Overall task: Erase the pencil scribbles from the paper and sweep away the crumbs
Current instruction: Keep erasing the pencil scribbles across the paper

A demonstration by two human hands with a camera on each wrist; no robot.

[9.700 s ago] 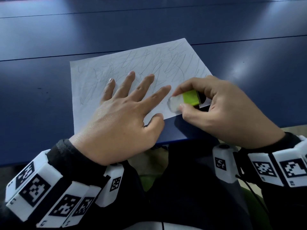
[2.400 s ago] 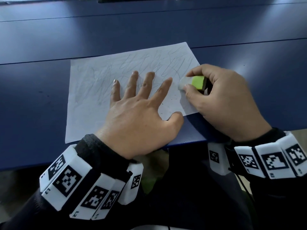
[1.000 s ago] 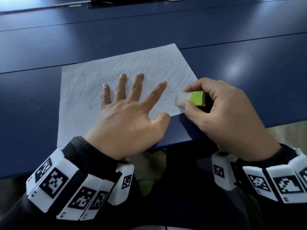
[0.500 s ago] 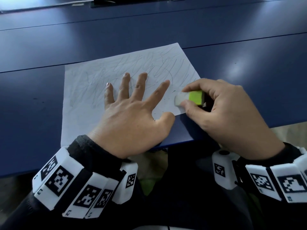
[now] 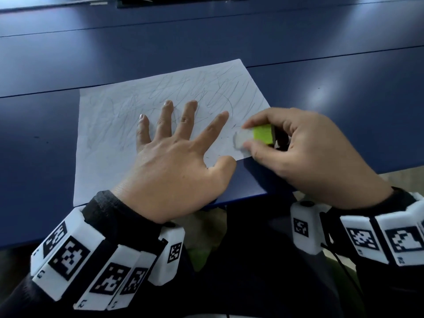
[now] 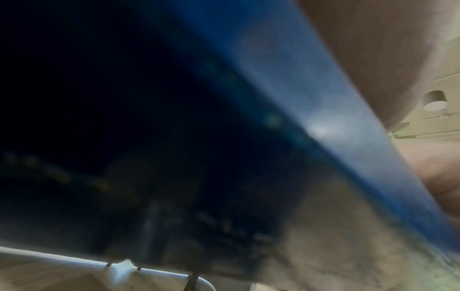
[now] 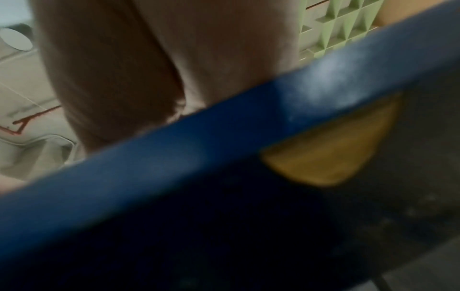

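A white sheet of paper covered in grey pencil scribbles lies on the blue table, near its front edge. My left hand lies flat on the sheet with fingers spread, pressing it down. My right hand pinches a white eraser with a green sleeve between thumb and forefinger; its white end touches the paper's near right corner. Small dark crumbs dot the paper between my left forefinger and the eraser. Both wrist views are blurred and show only the blue table edge and skin.
The table's front edge runs just under both wrists. A seam crosses the tabletop behind the paper. A dark strip and a cable lie at the far edge. Bare blue surface lies left and right of the sheet.
The eraser has rubbed back and forth on the paper's right side, now sitting slightly lower toward the near right corner. The left hand stays pressed flat on the sheet.
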